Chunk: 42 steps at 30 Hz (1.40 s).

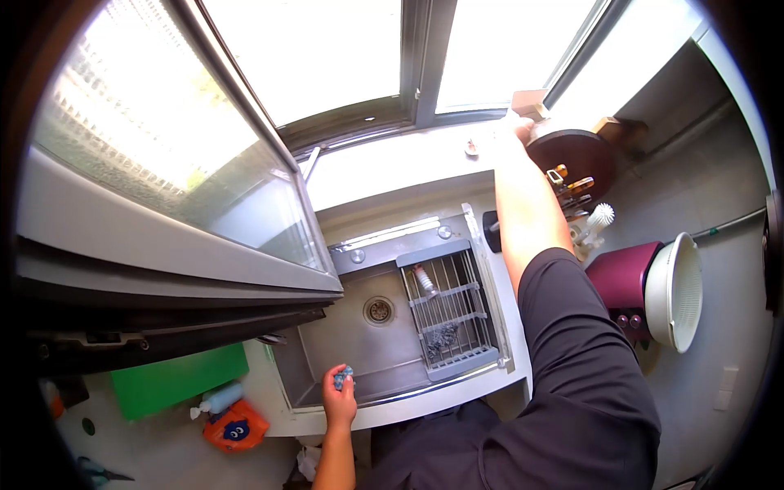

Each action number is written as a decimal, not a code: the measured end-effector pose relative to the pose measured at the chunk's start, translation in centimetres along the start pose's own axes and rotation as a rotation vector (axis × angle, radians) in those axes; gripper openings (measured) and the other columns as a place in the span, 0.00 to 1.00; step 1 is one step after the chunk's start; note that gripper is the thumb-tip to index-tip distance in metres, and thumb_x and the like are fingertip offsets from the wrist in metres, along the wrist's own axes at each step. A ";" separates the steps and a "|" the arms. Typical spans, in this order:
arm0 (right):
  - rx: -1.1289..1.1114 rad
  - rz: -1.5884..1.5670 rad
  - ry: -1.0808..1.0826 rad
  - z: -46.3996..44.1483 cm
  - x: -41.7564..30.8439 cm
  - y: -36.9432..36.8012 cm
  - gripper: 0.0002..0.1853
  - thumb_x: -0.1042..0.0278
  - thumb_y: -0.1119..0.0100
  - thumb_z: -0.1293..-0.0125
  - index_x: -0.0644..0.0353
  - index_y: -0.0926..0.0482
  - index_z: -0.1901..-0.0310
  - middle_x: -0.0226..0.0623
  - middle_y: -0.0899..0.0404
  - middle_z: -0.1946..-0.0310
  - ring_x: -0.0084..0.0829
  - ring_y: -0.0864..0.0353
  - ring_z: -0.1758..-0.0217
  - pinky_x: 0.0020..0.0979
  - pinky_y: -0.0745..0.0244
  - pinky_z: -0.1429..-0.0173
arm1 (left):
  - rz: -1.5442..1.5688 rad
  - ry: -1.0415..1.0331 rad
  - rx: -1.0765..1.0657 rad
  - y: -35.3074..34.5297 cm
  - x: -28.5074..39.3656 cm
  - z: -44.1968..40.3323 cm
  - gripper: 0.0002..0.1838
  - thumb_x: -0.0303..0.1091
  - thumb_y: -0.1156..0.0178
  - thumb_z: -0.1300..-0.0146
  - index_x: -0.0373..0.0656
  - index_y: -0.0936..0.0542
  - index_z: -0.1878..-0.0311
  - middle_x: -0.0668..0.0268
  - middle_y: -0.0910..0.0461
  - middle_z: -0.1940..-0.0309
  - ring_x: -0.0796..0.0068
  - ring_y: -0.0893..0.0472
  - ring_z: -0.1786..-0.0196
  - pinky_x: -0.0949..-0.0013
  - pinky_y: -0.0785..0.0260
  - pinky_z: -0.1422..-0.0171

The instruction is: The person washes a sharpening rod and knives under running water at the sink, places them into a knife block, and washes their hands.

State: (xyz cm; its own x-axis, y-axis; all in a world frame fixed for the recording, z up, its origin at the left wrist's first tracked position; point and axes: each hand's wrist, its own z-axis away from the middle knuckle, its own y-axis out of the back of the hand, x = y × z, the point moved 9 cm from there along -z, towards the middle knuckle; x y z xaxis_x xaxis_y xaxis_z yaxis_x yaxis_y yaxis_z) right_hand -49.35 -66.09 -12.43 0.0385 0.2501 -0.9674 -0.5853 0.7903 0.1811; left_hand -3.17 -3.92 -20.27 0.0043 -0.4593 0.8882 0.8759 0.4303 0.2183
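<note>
Over the front edge of the sink (327, 359), my left hand (337, 400) is closed around a small crumpled blue-and-white thing (343, 377) whose kind I cannot make out. My right arm stretches far across the counter to the bright windowsill. There my right hand (519, 127) is beside a small pale open box (529, 104); glare hides its fingers, so I cannot see whether it grips the box. Inside the sink, a grey drying rack (449, 286) carries a small whitish bottle-like item (425, 282) and a grey scouring pad (441, 338).
An open window sash (237, 163) juts over the left counter. Below it lie a green board (180, 380), an orange packet (235, 426) and scissors (102, 472). At right stand a round dark board (584, 155), a white brush (600, 216) and a maroon appliance (625, 278) beside a white basket (682, 294).
</note>
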 end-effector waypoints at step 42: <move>-0.616 1.046 1.013 15.6 -17.5 11.4 0.17 0.67 0.46 0.32 0.51 0.14 0.45 0.45 0.15 0.47 0.42 0.16 0.44 0.41 0.21 0.39 | 0.047 -0.030 -0.147 -2.6 0.5 -1.5 0.13 0.22 0.42 0.31 0.40 0.22 0.45 0.68 0.21 0.55 0.80 0.22 0.55 0.74 0.28 0.47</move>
State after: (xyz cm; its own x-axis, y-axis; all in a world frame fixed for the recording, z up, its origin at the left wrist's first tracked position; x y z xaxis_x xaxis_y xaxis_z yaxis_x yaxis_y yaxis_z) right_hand -44.08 -52.72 9.30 -0.9637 -0.1448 -0.2242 -0.2411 0.1124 0.9640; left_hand -4.71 -6.44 -20.97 0.0345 -0.4172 0.9082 0.9363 0.3314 0.1166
